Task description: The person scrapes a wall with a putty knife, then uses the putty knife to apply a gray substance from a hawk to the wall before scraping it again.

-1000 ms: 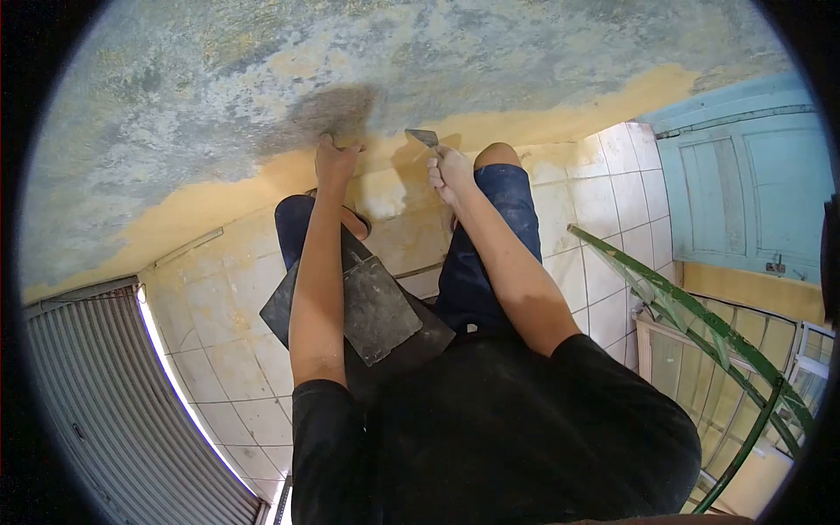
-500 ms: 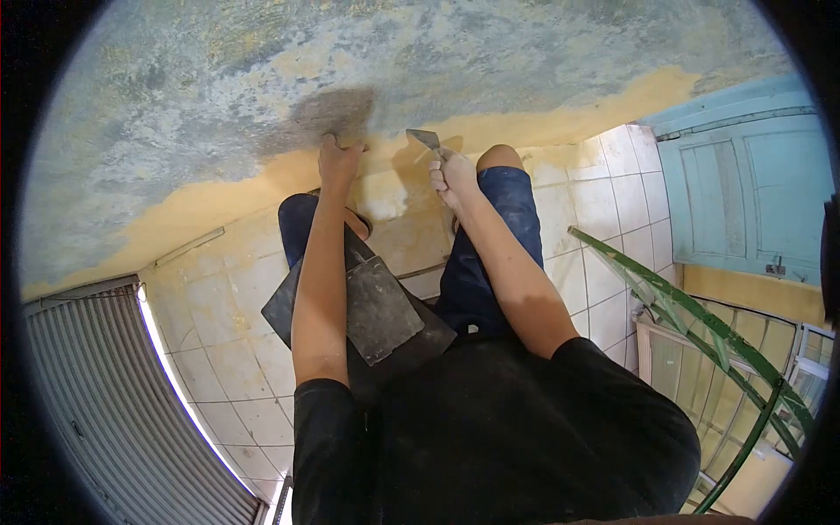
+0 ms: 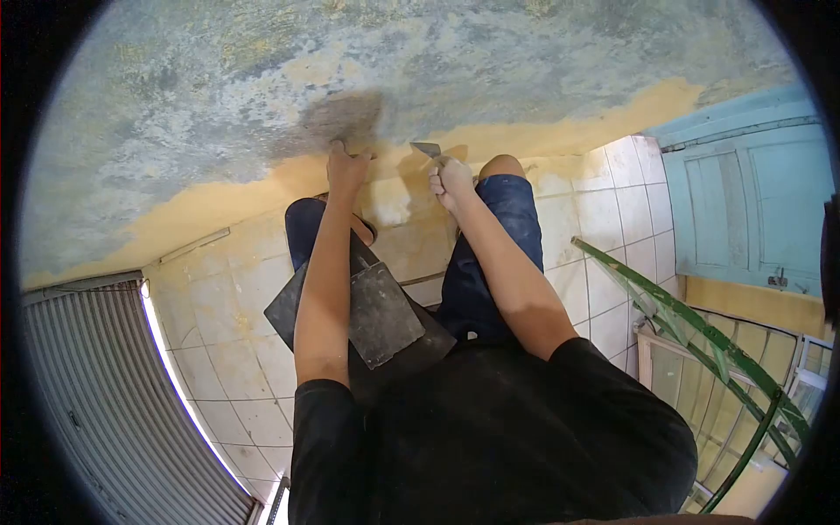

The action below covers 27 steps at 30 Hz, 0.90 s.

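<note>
My right hand (image 3: 452, 182) is closed round the handle of a small putty knife (image 3: 426, 149), its pointed metal blade tilted up and left, close in front of the wall. My left hand (image 3: 348, 169) is up against the lower wall (image 3: 219, 96), fingers curled in and thumb out to the right; what it holds, if anything, I cannot tell. A darker patch (image 3: 346, 114) shows on the wall just above it. On my lap, partly under my left forearm, lie dark flat boards (image 3: 381, 315), the upper one with a rough edge.
The wall is patchy grey-blue over yellow. White tiles (image 3: 227, 367) cover the floor. A ribbed metal shutter (image 3: 96, 394) stands at left, a light blue door (image 3: 744, 192) at right. A green metal frame (image 3: 691, 319) leans at right beside a glazed frame (image 3: 700, 385).
The view has shifted slightly. The putty knife's blade has tipped a little lower towards the left. My left hand stays at the wall, turned slightly.
</note>
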{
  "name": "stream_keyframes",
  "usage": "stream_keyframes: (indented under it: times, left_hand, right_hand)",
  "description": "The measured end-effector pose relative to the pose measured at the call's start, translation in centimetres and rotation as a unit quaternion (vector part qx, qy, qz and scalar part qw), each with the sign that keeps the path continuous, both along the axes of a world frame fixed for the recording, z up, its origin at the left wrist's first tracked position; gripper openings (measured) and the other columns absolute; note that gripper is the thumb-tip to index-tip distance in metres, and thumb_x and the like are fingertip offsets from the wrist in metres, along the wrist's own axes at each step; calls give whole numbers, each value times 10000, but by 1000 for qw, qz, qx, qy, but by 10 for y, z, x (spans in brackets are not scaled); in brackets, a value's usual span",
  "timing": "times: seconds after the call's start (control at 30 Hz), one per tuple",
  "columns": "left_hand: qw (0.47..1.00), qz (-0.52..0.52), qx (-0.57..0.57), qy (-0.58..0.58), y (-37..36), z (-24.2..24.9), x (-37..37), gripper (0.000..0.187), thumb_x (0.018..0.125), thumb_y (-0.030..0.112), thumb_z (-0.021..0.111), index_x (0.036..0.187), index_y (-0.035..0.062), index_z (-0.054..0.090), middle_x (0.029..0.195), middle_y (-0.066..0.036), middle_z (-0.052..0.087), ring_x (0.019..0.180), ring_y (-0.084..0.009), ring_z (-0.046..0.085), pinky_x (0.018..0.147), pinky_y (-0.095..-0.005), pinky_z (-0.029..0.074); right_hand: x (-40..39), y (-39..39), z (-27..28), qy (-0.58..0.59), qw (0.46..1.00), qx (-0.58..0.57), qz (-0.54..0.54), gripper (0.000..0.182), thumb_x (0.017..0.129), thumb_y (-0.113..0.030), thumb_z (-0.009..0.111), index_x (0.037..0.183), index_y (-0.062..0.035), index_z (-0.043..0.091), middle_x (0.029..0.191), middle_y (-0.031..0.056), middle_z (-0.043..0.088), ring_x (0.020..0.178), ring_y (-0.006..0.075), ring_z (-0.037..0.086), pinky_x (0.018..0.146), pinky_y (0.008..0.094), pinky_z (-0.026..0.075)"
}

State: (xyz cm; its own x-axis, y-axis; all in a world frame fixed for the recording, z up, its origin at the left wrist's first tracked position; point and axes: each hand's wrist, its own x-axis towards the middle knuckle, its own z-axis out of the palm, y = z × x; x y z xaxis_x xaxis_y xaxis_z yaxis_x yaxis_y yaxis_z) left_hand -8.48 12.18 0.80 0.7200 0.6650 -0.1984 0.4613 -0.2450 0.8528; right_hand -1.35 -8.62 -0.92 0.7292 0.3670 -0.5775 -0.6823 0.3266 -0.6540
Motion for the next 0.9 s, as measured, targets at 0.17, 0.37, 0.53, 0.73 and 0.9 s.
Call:
stream_keyframes:
  times: [0.17, 0.37, 0.53, 0.73, 0.9]
  left_hand:
    - [997, -9, 71, 40, -5, 18, -4, 511, 699, 285, 762, 1013, -68, 565, 945, -282, 660, 941, -424, 641, 839, -456, 483]
    - [997, -5, 74, 29, -5, 14, -4, 512, 708, 279, 755, 1025, -71, 559, 964, -279, 669, 963, -415, 643, 879, -438, 474]
    - [1000, -11, 2, 19, -3, 12, -6, 568, 714, 271, 744, 1097, -94, 536, 915, -244, 687, 944, -391, 657, 859, -417, 488]
    - [998, 9, 56, -18, 0, 8, -5, 430, 696, 241, 771, 949, -42, 569, 791, -196, 670, 757, -302, 659, 708, -399, 505]
    - [1000, 7, 4, -20, -3, 14, -6, 427, 683, 248, 781, 924, -36, 571, 796, -192, 674, 758, -294, 660, 711, -406, 503]
  right_hand:
    - [-5, -6, 21, 24, 1000, -12, 11, 121, 962, -123, 374, 1020, -92, 476, 681, 45, 452, 451, 104, 314, 370, 243, 227]
    - [-3, 1, 14, 46, 998, -18, -30, 126, 915, -101, 412, 807, -89, 475, 640, 65, 483, 423, 129, 354, 354, 267, 262]
    - [0, -4, -14, 89, 991, 90, -51, 129, 920, -121, 438, 799, -107, 477, 637, 67, 484, 420, 132, 358, 351, 268, 265]
    - [-1, -1, 0, 54, 997, 53, -27, 127, 914, -124, 462, 788, -130, 476, 638, 67, 494, 409, 132, 358, 345, 268, 266]
    - [3, 3, -9, 30, 999, -35, -13, 141, 928, -143, 477, 788, -130, 476, 641, 68, 512, 400, 129, 360, 336, 265, 263]
